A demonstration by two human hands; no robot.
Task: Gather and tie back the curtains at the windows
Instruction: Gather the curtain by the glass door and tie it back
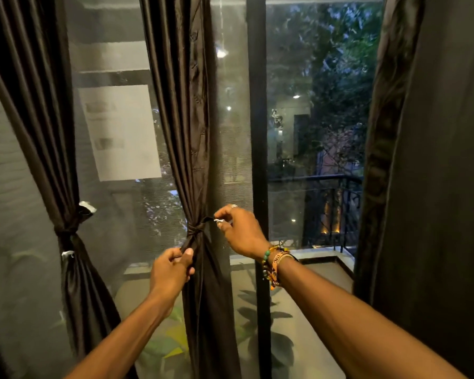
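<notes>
Both my bare forearms reach up and away from me. My left grip (173,272) sits lower and nearer, fingers and thumb curled round the tie (198,231). My right grip (241,231) is higher and further right, wrist bent, thumb and forefinger pinching the tie's end. Beaded bracelets (274,259) circle my right wrist.

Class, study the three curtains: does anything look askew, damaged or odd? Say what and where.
Nothing looks damaged. The right curtain hangs loose, while the left curtain is tied and the middle curtain has a knot at its waist. White scraps poke out where the left one is bound.
</notes>
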